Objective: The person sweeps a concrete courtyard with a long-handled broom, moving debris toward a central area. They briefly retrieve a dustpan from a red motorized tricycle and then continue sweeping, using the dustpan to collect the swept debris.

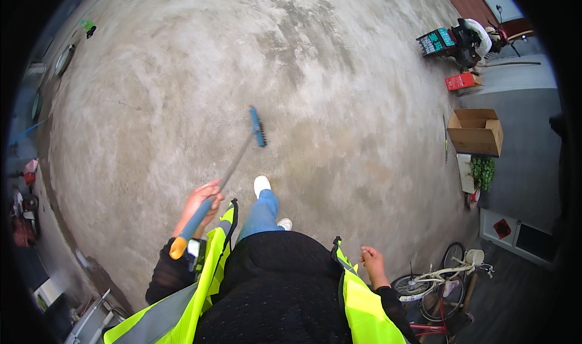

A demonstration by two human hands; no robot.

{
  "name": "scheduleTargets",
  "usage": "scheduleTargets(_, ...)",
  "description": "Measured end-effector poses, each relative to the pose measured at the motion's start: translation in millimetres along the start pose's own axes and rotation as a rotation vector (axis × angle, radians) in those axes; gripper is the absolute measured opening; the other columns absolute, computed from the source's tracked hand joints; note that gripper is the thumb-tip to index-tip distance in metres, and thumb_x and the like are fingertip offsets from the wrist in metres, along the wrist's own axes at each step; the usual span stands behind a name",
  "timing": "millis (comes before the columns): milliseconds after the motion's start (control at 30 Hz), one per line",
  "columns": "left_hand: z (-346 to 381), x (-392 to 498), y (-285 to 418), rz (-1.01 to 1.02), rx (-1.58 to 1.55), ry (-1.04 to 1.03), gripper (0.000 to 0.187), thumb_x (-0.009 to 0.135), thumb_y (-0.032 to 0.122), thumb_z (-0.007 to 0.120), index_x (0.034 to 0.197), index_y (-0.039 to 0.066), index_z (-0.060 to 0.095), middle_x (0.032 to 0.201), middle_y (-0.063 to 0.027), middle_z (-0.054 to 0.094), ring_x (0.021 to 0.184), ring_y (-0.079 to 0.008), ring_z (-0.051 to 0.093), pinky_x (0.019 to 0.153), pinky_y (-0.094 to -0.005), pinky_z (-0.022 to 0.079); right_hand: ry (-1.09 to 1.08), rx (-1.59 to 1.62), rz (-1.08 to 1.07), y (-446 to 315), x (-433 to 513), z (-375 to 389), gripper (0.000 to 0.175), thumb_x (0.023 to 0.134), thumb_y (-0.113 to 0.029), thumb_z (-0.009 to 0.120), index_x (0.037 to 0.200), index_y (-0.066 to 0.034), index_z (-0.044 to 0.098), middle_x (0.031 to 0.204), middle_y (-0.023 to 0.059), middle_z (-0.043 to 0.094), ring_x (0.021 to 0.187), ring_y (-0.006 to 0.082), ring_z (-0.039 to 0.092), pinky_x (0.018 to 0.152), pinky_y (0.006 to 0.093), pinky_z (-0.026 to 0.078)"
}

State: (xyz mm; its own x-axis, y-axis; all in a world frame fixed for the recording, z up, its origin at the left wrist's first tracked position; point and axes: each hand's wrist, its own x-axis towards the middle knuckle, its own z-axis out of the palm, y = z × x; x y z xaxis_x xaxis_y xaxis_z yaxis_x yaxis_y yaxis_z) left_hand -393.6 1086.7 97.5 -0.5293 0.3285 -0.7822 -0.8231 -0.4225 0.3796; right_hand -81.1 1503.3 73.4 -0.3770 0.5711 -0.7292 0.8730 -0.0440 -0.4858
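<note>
My left hand (202,205) is closed around the grip of a short-handled garden rake (236,161). The grip is blue with a yellow-orange end, and a grey shaft runs from it to a blue head with short dark teeth. That head points away from me, over the concrete floor beyond my white shoe; whether it touches the floor I cannot tell. At my right side, beside the hi-vis vest, my right hand (373,261) hangs with its fingers loosely curled and nothing visible in it.
Along the right wall stand a scooter (464,41), a red box (460,81), an open cardboard box (475,132), a green potted plant (483,173) and bicycles (432,280). On the left, a round basin (65,60) and a green bottle (86,25) line the edge of the concrete floor (336,171).
</note>
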Motion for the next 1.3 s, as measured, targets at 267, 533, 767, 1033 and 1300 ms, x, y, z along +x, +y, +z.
scheduleTargets(267,121.1,175.3,-24.4,-0.194,-0.215,-0.365,0.011,0.081,0.011,0.047,0.086,0.003,0.042,0.067,-0.0109,0.048,0.044,-0.0083,0.04,0.033,-0.0166,0.029,0.082,0.088,0.028,-15.6,-25.7,-9.1,0.015,0.079,-0.009,0.051,0.091,-0.004,0.06,0.067,0.0011,0.056,0.051,0.0081,0.052,0.047,0.0204,0.039)
scheduleTargets(533,81.7,214.9,17.0,-0.173,-0.339,-0.277,0.009,0.076,0.01,0.049,0.071,0.004,0.044,0.062,-0.0099,0.046,0.045,-0.0106,0.041,0.033,-0.0178,0.029,0.071,0.073,0.104,11.2,-48.6,-28.6,0.015,0.079,-0.007,0.051,0.09,-0.0025,0.059,0.066,0.0017,0.056,0.052,0.0084,0.051,0.048,0.02,0.04)
scheduleTargets(767,-13.2,100.7,50.5,0.032,-0.462,0.07,0.008,0.076,0.009,0.048,0.072,0.004,0.044,0.066,-0.0126,0.049,0.038,-0.0095,0.038,0.028,-0.0174,0.027,-0.038,-0.119,0.062,-19.6,23.8,-58.1,0.016,0.079,-0.01,0.051,0.091,-0.0041,0.059,0.066,0.0017,0.056,0.052,0.0089,0.052,0.047,0.0206,0.039)
scheduleTargets(1033,46.6,38.2,-9.0,0.21,-0.126,0.174,0.045,0.078,0.006,0.047,0.119,-0.002,0.029,0.063,-0.0096,0.048,0.042,-0.0129,0.043,0.036,-0.0203,0.034,-0.11,-0.127,-0.057,-93.4,125.5,-97.2,0.016,0.079,-0.012,0.051,0.091,-0.0053,0.059,0.068,0.0013,0.056,0.054,0.0092,0.054,0.048,0.0212,0.039)
scheduleTargets(1300,180.5,128.8,-68.3,-0.004,-0.169,-0.144,0.04,0.078,0.005,0.049,0.114,-0.002,0.033,0.065,-0.0095,0.048,0.045,-0.0095,0.041,0.036,-0.0188,0.029,-0.105,-0.161,-0.116,-104.7,162.2,-138.4,0.016,0.078,-0.009,0.05,0.09,-0.0038,0.06,0.064,0.002,0.055,0.053,0.0104,0.054,0.048,0.0221,0.041)
